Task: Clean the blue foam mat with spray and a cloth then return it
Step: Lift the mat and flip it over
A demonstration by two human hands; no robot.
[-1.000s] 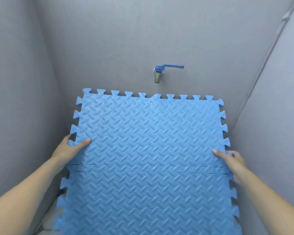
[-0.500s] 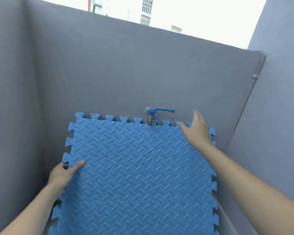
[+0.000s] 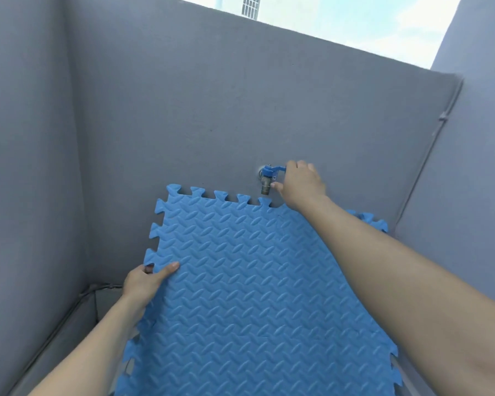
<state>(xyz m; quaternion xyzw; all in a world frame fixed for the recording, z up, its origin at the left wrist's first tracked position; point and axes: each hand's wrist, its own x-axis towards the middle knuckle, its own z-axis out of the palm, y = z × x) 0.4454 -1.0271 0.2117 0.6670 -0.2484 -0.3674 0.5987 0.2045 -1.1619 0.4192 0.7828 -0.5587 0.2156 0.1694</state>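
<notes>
The blue foam mat (image 3: 240, 295), with a raised leaf pattern and jigsaw edges, leans tilted against the grey back wall. My left hand (image 3: 146, 281) grips its left edge, thumb on the front face. My right hand (image 3: 299, 184) has reached above the mat's top edge and closes on the blue lever of the wall tap (image 3: 269, 175). The tap's brass spout points down just above the mat's top edge. No spray bottle or cloth is in view.
Grey walls enclose the spot on the left, back (image 3: 240, 110) and right. A thin pipe (image 3: 429, 155) runs down the right corner. A grey ledge (image 3: 77, 310) runs along the left wall's foot. Open sky and a building show above the back wall.
My right hand left the mat's right edge, rose over the top edge and took hold of the tap lever. The view tilted upward. My left hand stayed on the left edge.
</notes>
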